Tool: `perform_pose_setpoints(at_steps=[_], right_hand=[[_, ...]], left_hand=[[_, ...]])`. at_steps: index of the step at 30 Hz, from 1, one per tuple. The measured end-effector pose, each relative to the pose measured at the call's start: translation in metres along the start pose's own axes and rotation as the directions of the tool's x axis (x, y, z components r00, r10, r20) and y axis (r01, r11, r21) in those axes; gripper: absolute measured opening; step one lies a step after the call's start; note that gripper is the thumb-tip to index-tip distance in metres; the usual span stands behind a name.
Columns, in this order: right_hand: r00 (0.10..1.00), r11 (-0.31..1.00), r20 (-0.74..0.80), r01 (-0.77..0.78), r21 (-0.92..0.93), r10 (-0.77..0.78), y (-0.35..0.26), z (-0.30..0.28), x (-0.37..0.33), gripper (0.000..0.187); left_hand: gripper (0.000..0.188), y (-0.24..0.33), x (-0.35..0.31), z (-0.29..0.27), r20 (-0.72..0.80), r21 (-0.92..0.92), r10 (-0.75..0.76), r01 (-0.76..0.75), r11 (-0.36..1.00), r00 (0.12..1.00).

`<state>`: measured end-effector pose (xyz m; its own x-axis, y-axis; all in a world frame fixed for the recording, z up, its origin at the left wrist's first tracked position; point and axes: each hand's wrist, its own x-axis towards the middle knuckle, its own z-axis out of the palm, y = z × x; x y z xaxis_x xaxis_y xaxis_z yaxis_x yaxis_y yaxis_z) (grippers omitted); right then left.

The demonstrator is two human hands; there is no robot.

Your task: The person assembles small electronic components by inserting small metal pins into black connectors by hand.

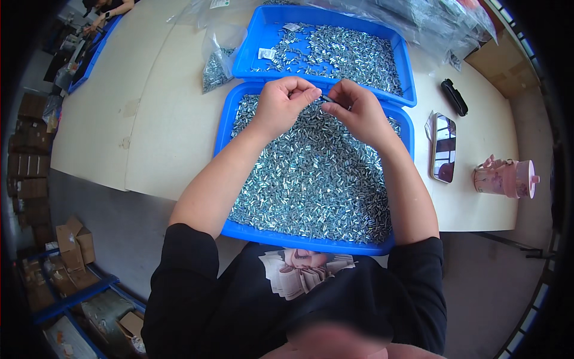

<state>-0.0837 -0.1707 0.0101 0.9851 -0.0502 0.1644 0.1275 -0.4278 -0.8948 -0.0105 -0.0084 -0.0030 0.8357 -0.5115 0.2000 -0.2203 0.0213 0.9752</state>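
Both of my hands meet above the far part of a blue tray [311, 242], which is filled with small, shiny metal cylinders [311, 179]. My left hand [281, 106] is closed in a pinch, thumb against curled fingers; whatever it grips is too small to make out. Just to its right, my right hand [360, 113] pinches a small metal cylinder [326, 99] between thumb and fingers, its end showing toward the left hand. The fingertips of the two hands are close together.
Behind stands a second blue tray [245, 51] with more metal cylinders and small white packets. A plastic bag of metal pieces [216, 70] lies left of it. Right are a black case [454, 97], a phone [443, 148] and a pink cup [505, 178]. Clear plastic bags [430, 27] lie behind.
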Motion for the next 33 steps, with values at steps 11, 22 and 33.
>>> perform_pose_setpoints(at_steps=[11,22,33], right_hand=[[0.996,0.996,0.06,-0.07,0.062,0.067,0.0,-0.004,0.001,0.023],[0.987,0.991,0.125,-0.115,0.067,0.106,-0.002,-0.004,0.001,0.024],[0.997,0.992,0.056,-0.065,0.112,0.059,0.003,0.0,0.001,0.021]], left_hand=[[0.013,0.003,0.0,0.001,0.012,0.008,-0.013,0.013,1.0,1.0],[0.011,0.004,-0.001,0.0,0.016,0.042,-0.002,0.001,0.999,1.0],[0.01,0.002,-0.001,0.001,-0.005,0.016,0.006,-0.006,1.0,1.0]])
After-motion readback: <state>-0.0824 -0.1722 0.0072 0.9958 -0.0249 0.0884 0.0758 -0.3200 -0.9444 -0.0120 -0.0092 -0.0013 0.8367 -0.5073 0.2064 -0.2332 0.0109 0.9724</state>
